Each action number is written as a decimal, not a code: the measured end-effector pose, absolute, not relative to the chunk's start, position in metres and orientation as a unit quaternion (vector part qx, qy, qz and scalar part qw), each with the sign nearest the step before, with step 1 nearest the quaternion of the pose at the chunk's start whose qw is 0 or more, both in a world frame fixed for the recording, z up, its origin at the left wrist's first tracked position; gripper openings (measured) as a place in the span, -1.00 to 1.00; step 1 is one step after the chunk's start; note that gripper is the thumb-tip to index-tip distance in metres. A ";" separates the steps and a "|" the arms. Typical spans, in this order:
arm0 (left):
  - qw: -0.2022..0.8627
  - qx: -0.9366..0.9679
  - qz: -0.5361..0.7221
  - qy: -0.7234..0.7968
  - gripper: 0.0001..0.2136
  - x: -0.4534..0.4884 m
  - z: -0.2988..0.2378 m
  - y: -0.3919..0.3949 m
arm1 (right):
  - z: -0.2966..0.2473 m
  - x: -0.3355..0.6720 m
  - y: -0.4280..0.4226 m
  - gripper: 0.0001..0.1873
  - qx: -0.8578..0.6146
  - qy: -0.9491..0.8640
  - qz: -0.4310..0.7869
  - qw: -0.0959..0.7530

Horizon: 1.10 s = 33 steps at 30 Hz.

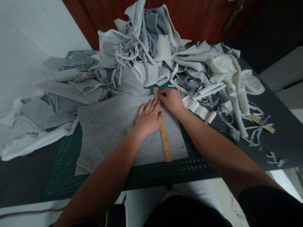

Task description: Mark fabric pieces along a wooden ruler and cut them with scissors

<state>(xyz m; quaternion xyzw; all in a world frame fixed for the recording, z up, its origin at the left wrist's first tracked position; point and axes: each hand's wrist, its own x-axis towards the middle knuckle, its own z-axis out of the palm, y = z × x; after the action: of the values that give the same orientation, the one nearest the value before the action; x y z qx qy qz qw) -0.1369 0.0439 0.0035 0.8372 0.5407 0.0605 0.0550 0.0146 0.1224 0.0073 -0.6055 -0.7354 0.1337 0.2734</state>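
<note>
A piece of grey fabric lies spread on a green cutting mat. Across its right part runs a wooden ruler, lengthwise away from me. My left hand presses flat on the fabric, its fingers stretched out and their tips on the ruler. Near the ruler's far end, my right hand is closed in a pinch at the right edge. Whatever sits between its fingertips, if anything, is hidden or too small to make out.
Heaps of grey and white fabric scraps cover the back of the dark table and spread to both sides. Another wooden strip lies at the right among thin offcuts. Behind stands a reddish-brown door.
</note>
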 end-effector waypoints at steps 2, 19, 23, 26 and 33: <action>0.054 0.838 0.064 0.540 -0.41 -0.137 0.003 0.044 | 0.010 0.014 0.123 -0.73 -0.616 -0.731 0.135 0.260; 0.091 0.849 0.017 0.520 -0.32 -0.143 0.010 0.044 | 0.031 -0.005 0.128 -0.71 -0.665 -0.725 0.101 0.151; 0.087 0.848 0.022 0.522 -0.33 -0.142 0.009 0.044 | 0.030 -0.007 0.130 -0.71 -0.685 -0.707 0.085 0.153; 0.088 0.848 0.026 0.522 -0.33 -0.141 0.008 0.044 | 0.030 -0.009 0.130 -0.72 -0.694 -0.699 0.082 0.154; 0.090 0.847 0.026 0.524 -0.32 -0.141 0.008 0.043 | 0.031 -0.011 0.129 -0.69 -0.689 -0.705 0.076 0.148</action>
<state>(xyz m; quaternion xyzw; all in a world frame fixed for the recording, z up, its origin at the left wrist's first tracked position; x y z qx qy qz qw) -0.1414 0.0435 0.0084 0.8466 0.5240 0.0255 0.0898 -0.0114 0.1293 0.0309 -0.6892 -0.7052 0.0762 0.1480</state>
